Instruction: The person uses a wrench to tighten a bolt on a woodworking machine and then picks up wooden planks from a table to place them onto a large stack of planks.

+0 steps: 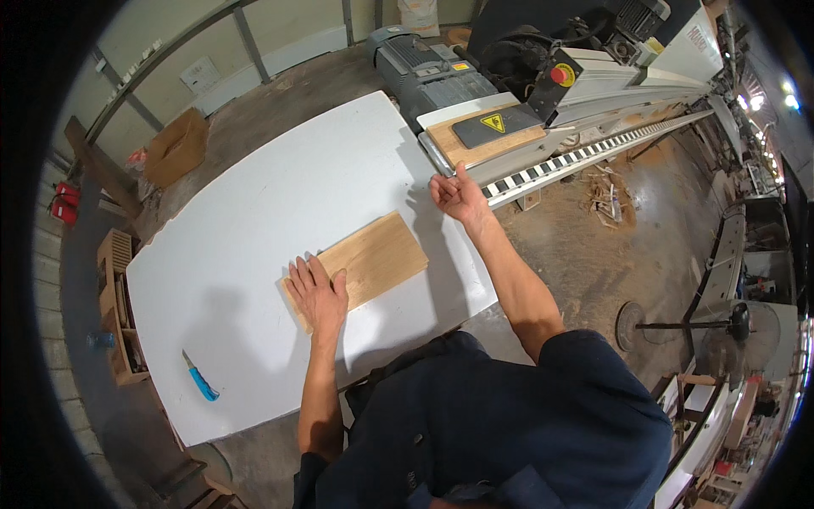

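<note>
My left hand (318, 299) lies flat, fingers spread, on the left end of a light-brown wooden board (373, 259) on a white tabletop (254, 199). The board's right edge looks layered, but I cannot tell how many pieces are stacked. My right hand (459, 198) is raised palm up at the table's right edge, fingers loosely curled and thumb apart, with nothing visible in it. Just beyond it, another wooden board (441, 136) lies at the near end of a machine, partly under a dark plate (496, 125) with a yellow warning triangle.
A blue-handled knife (202, 383) lies on the table at left, its blade exposed. The machine has a red stop button (562, 75), a grey motor (424, 72) and a striped conveyor track (585, 159). A cardboard box (176, 147) and a standing fan (736, 322) are on the floor.
</note>
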The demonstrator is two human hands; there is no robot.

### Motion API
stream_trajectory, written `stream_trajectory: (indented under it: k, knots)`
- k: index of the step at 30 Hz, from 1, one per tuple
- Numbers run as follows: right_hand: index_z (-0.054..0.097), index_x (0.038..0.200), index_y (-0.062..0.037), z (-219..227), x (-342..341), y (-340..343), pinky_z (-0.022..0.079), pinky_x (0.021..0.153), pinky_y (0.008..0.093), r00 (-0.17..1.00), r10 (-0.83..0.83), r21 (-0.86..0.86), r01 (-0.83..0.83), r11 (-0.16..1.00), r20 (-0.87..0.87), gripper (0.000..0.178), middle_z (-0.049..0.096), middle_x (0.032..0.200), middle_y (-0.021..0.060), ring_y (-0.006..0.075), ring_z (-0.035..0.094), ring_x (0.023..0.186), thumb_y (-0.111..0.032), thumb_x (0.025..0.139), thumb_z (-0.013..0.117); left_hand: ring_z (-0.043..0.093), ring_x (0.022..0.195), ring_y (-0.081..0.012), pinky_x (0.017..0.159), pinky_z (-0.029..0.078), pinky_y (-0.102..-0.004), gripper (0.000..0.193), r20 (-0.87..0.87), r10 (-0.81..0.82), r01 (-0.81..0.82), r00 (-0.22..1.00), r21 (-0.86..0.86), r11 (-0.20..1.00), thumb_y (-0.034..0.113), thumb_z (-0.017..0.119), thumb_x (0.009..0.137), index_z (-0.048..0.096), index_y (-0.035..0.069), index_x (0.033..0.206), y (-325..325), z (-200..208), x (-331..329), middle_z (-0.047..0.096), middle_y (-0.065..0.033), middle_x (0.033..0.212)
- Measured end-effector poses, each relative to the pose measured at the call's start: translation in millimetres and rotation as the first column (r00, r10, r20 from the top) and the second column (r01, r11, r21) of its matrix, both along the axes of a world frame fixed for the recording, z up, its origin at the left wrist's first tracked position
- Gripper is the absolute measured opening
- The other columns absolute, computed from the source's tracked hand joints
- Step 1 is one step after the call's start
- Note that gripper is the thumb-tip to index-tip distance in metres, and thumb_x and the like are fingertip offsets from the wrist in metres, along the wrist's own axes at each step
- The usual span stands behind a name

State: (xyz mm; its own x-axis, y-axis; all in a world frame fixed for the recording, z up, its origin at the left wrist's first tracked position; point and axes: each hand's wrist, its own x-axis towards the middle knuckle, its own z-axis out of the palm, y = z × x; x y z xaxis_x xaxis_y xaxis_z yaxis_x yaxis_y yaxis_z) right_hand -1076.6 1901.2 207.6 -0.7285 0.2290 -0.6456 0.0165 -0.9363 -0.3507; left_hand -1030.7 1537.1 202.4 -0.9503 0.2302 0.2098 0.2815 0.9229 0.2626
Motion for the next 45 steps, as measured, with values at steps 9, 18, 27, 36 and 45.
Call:
stream_trajectory:
  k: [9,18,27,36,45]
  knots:
    - [0.057,0.101,-0.0012,-29,-18,22,0.056,0.064,0.0322,0.99,0.08,0.05,-0.075,0.996,-0.119,0.027,0.068,0.088,0.0127,0.0263,0.065,0.073,-0.028,0.098,0.056,0.023,0.141,-0.0463,0.116,0.014,-0.0567,0.067,-0.036,-0.036,0.039,0.999,0.08,0.996,0.042,0.055,0.093,0.042,-0.004,0.14,2,-3,-3,0.034,-0.0305,0.147]
    - [0.063,0.093,-0.0018,6,83,-80,0.053,0.064,0.0317,0.906,0.409,0.363,-0.347,0.865,-0.107,0.005,0.065,0.082,0.0068,0.0176,0.062,0.071,-0.003,0.088,0.065,0.042,0.131,-0.0434,0.108,0.036,-0.0457,0.058,0.092,-0.128,0.054,0.988,0.566,0.823,0.027,0.063,0.091,0.045,-0.006,0.135,24,17,27,0.043,-0.0305,0.14]
    - [0.066,0.078,-0.004,24,130,-212,0.052,0.064,0.0294,0.866,0.498,0.512,-0.414,0.753,-0.032,0.013,0.069,0.078,0.0089,0.0153,0.064,0.07,-0.011,0.084,0.076,0.057,0.09,-0.01,0.069,0.045,-0.0253,0.044,0.481,-0.349,-0.513,0.804,0.858,0.0,0.015,0.06,0.096,0.048,0.003,0.136,23,50,31,0.063,-0.0028,0.107]
    - [0.064,0.095,-0.0004,81,87,-144,0.053,0.06,0.0276,0.902,0.417,0.698,-0.227,0.679,-0.113,0.028,0.067,0.075,0.0057,0.0128,0.065,0.064,-0.028,0.094,0.065,0.06,0.1,-0.0182,0.088,0.05,-0.0347,0.034,0.56,-0.345,-0.604,0.753,0.796,-0.027,0.014,0.062,0.091,0.06,-0.004,0.12,-63,86,10,0.064,-0.0083,0.108]
    - [0.061,0.107,-0.0039,98,77,-119,0.05,0.062,0.0264,0.906,0.402,0.791,-0.148,0.594,-0.132,0.027,0.066,0.076,0.0046,0.0119,0.063,0.063,-0.028,0.095,0.064,0.056,0.078,-0.0143,0.06,0.041,-0.0281,0.028,0.632,-0.293,-0.665,0.718,0.747,-0.018,0.021,0.066,0.088,0.063,0.0,0.106,-77,97,6,0.063,-0.0063,0.092]
